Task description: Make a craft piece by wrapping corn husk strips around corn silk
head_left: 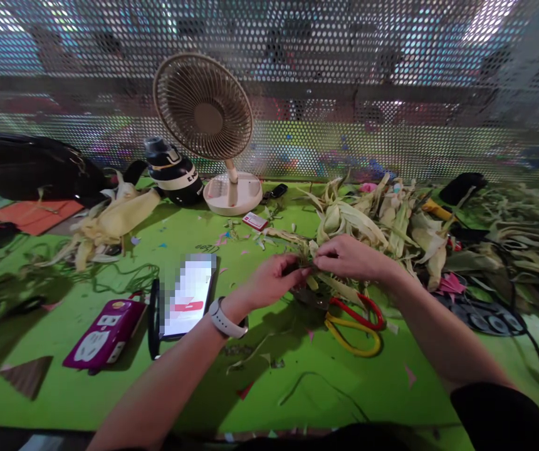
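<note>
Both hands meet over the middle of the green table, fingers pinched together. My left hand [274, 280], with a pale watch strap [226, 318] at its wrist, closes on thin dry corn husk strands [304, 252]. Right beside it, my right hand [347, 258] pinches the same bundle; the fingers hide its exact shape. Just below lie scissors [354, 335] with one red and one yellow handle, their blades partly hidden. A heap of dried corn husks [351, 219] spreads behind and to the right of my right hand.
A phone [187, 300] with a lit screen and a purple power strip [104, 335] lie at left. Behind stand a fan [232, 191] and a black bottle [175, 175]. More husks [114, 219] and a black bag [29, 166] are farther left. Perforated metal [307, 125] closes off the back.
</note>
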`<state>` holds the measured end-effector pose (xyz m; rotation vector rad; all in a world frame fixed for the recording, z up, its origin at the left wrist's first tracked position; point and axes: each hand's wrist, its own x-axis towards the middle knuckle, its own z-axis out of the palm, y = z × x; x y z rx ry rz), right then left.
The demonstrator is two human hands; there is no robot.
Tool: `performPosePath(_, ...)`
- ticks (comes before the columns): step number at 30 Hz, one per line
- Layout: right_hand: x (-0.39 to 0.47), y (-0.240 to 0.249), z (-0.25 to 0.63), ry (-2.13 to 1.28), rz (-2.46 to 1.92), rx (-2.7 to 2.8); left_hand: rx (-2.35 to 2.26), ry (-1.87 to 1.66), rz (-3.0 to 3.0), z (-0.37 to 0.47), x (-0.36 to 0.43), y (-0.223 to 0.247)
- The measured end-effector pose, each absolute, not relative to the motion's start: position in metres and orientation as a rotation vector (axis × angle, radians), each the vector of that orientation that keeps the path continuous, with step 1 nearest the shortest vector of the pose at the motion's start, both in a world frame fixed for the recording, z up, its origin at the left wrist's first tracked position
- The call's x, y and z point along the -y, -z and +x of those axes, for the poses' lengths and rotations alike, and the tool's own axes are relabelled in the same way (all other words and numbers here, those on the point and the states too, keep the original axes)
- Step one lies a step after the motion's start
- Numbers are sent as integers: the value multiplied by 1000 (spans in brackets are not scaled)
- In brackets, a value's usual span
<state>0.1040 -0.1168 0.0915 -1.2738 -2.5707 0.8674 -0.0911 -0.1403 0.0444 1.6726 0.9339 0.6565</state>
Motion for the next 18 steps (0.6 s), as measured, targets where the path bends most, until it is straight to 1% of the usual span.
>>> performPosePath(5,112,-91,108,-1333,-1162,2540,-945,-582,1766,-92,140,-42)
performPosePath(11,107,-77,111,-1683,-1092,2241,-919,-528,1729,-93,140,-43)
performPosePath(13,107,-74,111,-1710,-1103,2137,-924,-526,1711,-94,140,-43)
performPosePath(18,110,-75,109,-1628,-1151,2024,-966,-507,1711,-93,137,-38)
